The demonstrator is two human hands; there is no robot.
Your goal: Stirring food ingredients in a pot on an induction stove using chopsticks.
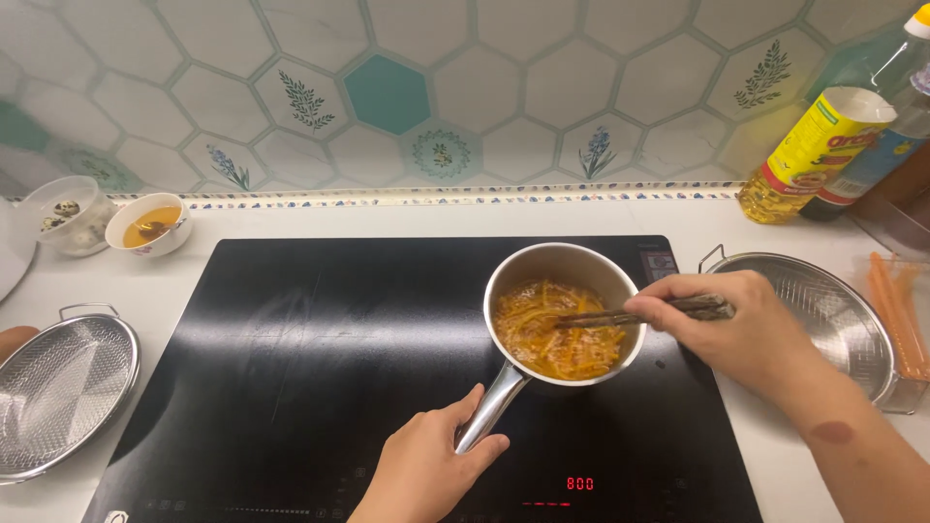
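The left hand (426, 470) is closed around the metal handle (491, 409) of a small steel saucepan (564, 315), which is set on the right half of the black induction hob (310, 358). Dark chopsticks (635, 314) are gripped in the right hand (736, 329), their tips dipped into orange noodles (557, 334) inside the saucepan. A mesh strainer (63, 392) is placed left of the hob, a steel bowl (833, 310) right of it.
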